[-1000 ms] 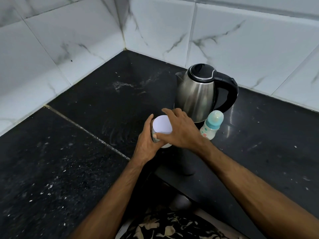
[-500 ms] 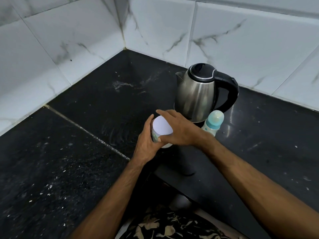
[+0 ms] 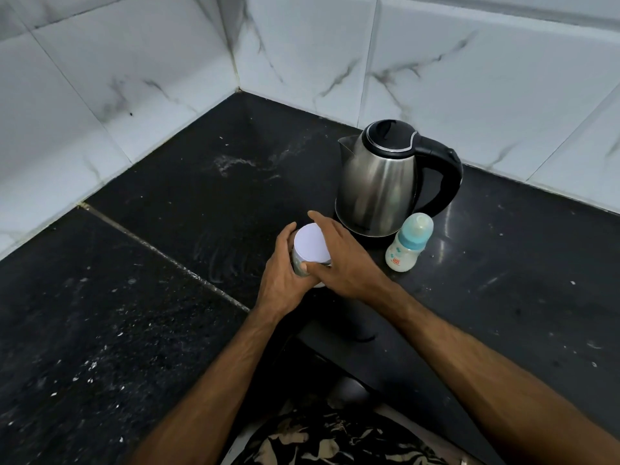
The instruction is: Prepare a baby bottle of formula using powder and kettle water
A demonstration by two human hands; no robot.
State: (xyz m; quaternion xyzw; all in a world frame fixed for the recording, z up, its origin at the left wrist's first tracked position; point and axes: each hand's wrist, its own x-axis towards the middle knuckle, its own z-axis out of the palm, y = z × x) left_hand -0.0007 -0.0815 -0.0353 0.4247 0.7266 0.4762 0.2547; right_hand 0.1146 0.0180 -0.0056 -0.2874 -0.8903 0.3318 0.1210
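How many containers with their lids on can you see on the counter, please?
3: the kettle at the back near the wall, the bottle just in front of it to the right, and the tin held between the left hand and right hand.

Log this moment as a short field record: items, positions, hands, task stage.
container: small round tub with white lid, lid on
left hand: wraps tub's side
right hand: grips lid rim
kettle: steel electric kettle with black handle, lid shut, behind tub
bottle: white baby bottle with teal cap, upright, capped, right of tub
surface: black stone counter
stage: tub unopened
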